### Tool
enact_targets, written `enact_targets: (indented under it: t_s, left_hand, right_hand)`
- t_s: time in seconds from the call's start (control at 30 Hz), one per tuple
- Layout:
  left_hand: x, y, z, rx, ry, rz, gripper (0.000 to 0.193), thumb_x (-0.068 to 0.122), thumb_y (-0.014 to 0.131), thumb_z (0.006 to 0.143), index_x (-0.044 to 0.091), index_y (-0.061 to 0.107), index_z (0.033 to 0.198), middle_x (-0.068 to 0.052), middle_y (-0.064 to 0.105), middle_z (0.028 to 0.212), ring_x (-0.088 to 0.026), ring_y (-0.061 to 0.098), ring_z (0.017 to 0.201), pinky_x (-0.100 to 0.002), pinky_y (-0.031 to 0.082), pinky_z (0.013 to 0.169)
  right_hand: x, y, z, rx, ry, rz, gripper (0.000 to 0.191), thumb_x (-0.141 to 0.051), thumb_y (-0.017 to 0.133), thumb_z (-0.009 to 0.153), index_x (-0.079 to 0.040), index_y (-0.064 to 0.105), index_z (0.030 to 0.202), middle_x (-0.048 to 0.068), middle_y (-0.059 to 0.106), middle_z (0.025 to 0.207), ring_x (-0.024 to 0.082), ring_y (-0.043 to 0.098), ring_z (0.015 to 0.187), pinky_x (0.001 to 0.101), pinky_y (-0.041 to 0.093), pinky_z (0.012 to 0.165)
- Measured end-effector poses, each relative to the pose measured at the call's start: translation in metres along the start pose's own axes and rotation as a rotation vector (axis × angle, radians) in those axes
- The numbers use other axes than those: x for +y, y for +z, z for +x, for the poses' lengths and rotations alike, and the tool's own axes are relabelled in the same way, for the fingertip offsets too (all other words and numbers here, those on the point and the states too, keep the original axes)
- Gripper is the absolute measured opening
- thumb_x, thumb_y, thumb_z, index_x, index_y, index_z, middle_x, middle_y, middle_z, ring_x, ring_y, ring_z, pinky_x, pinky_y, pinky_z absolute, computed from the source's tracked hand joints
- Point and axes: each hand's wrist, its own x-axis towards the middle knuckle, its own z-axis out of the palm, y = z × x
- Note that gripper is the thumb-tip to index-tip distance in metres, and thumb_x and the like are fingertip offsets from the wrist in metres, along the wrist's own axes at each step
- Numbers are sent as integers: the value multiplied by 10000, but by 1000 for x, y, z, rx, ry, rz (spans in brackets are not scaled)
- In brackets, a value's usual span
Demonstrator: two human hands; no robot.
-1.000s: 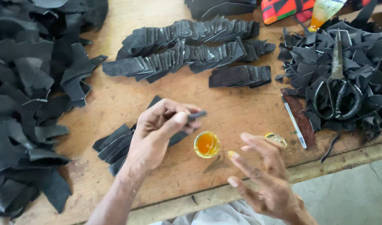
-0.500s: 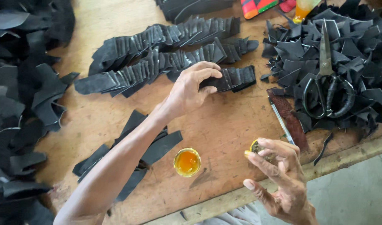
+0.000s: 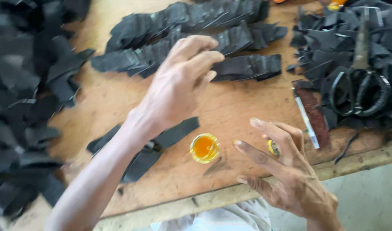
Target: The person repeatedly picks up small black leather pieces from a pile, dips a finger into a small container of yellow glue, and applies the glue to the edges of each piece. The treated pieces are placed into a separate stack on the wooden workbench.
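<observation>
Black strips (image 3: 247, 67) lie under the empty, loose-fingered left hand (image 3: 179, 90); right hand (image 3: 285, 171) hovers spread, empty.

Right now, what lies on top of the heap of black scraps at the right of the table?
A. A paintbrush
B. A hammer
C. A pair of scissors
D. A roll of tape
C: a pair of scissors with black loop handles rests on the heap of black scraps.

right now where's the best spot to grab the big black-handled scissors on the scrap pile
Take the large black-handled scissors by the two handle loops, coming from the near table edge: the loops face that edge and lie clear on top of the black scraps, while the closed blades point away.
</observation>
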Motion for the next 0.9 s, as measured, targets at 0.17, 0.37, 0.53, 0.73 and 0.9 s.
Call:
enact_targets:
  t_s: [0.17, 0.37, 0.53, 0.73, 0.9]
  left_hand:
    - [48, -49, -72, 24, -371, 239, 101, 16, 719, 927, 32, 688, 1022, -154, 648, 1071, -346, 668, 931, -434, 534, 778]
    - [75, -36, -142, 37, -724, 349, 209, 121, 769, 856, 43, 700, 1037, -113, 682, 944, -304, 673, 815, -407, 533, 670]
    - [70, -10, -173, 111, -701, 448, 462, 113, 818, 693, 26, 674, 1122, -120, 667, 1019, -318, 627, 960, -426, 500, 819]
    - [67, 4, -181, 141, -695, 432, 442, 60, 808, 723, 33, 665, 1140, -113, 642, 1059, -314, 580, 1007, -444, 445, 869]
    - [71, 9, -181, 246, -575, 375, 289, 26, 777, 760, 69, 642, 1013, -95, 662, 1045, -312, 601, 1014, -434, 432, 874]
  right_hand:
    - [-8, 0, 30, -184, -128, -14, 562, -415, 761, 786, -175, 678, 1287, 144, 363, 1547, 370, 341, 1373, 498, 356, 1116]
    - [-16, 2, 50, -383, -59, -89, 532, -347, 783, 726, -116, 707, 1200, 105, 288, 1565, 377, 257, 1413, 499, 337, 1081]
    - [-11, 14, 61, -399, -120, -99, 500, -316, 799, 724, -49, 709, 1137, 141, 274, 1563, 386, 257, 1415, 498, 302, 1129]
    - [-8, 27, 78, -521, -103, -177, 347, -250, 812, 732, -51, 713, 998, 140, 280, 1613, 376, 251, 1438, 483, 271, 1174]
    - [-14, 10, 61, -325, -156, -98, 438, -245, 801, 724, -49, 720, 1107, 151, 347, 1556, 381, 306, 1417, 475, 322, 1139]
